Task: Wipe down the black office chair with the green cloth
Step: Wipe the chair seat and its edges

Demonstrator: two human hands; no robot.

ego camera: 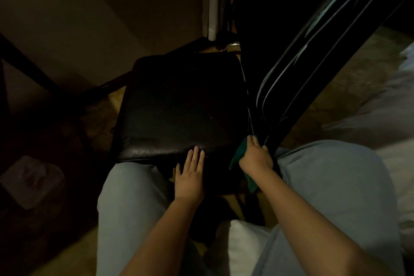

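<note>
Nearest the camera, the person's knees in pale grey trousers (130, 197) frame the work, with something white and soft, perhaps a cushion (242, 242), between them. The left hand (190, 175) lies flat and open, fingers straight, with its fingertips on the front edge of the seat (179, 105) of the black office chair (251, 87), apparently steadying it. Just to its right, the right hand (255, 157) is curled round the green cloth (238, 152) and presses it against the lower end of the backrest (313, 51), close to where that meets the seat. A loose tail of cloth hangs below the wrist. The cloth looks thin, soft and light, so it should bunch easily in the palm, and a wadded grip like this one suits it better than a fingertip pinch. The chair's covering looks like smooth, glossy leather or vinyl with raised piping along the backrest. The cloth will likely glide over the flat panels but needs to be worked into the seams. An office chair may roll or swivel under pressure, so bracing the seat edge seems sensible. Further off, a clear plastic container (31, 181) sits on the dim floor to the left, and a plain wall (100, 6) rises beyond the chair.
</note>
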